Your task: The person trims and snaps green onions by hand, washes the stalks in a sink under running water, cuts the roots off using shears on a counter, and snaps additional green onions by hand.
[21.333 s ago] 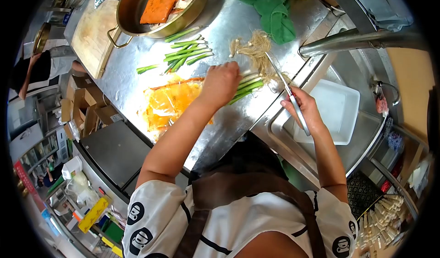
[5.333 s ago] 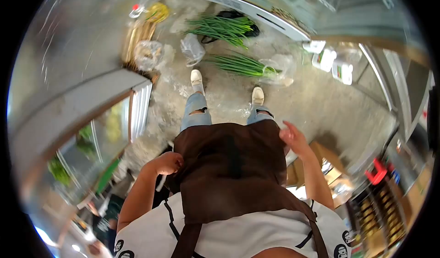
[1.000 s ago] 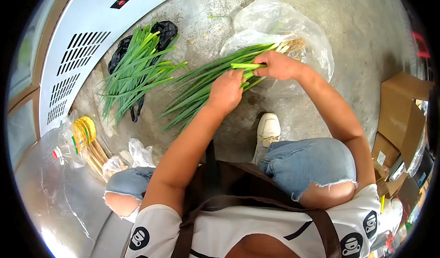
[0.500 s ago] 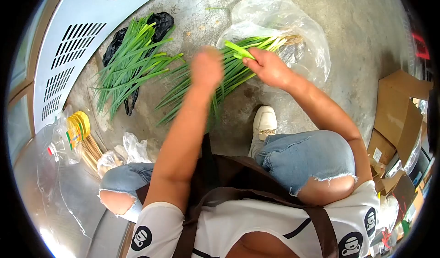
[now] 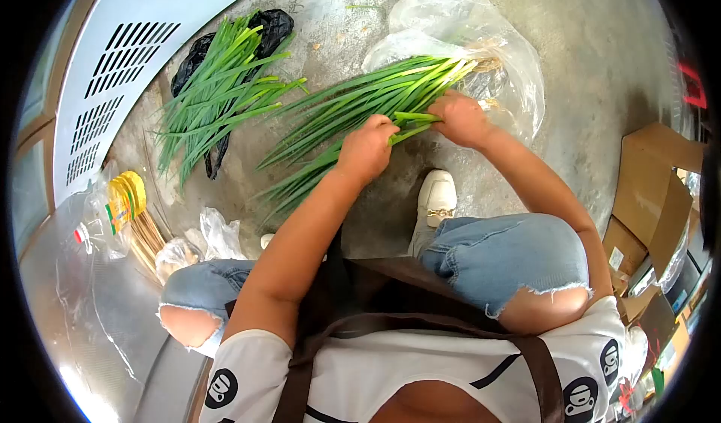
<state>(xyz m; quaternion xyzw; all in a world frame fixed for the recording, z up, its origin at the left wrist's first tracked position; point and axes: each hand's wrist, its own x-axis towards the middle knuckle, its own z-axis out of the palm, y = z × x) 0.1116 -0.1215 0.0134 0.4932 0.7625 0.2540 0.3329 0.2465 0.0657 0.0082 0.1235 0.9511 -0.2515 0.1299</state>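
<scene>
My left hand (image 5: 368, 149) is closed around the green leaves of a few scallions (image 5: 413, 117). Farther along the same stalks, toward the pale end, my right hand (image 5: 460, 118) grips them with bent fingers. Just beyond both hands, a large bunch of scallions (image 5: 375, 93) lies on the floor, its roots on a clear plastic bag (image 5: 518, 70). To the left a second pile of scallions (image 5: 218, 96) rests on a black plastic bag (image 5: 274, 31). The inner fingers of both hands are partly hidden.
A white vented appliance (image 5: 150, 10) borders the floor at upper left. A clear bottle with a red cap (image 5: 80, 234) and yellow-topped sticks (image 5: 131, 201) stand at the left. Open cardboard boxes (image 5: 653, 175) are on the right. My shoe (image 5: 437, 194) is below the scallions.
Both hands have moved down toward me. My left hand, blurred and apart from the right before, now grips the scallion leaves. The short green stalks my right hand held upward now stretch between both hands.
</scene>
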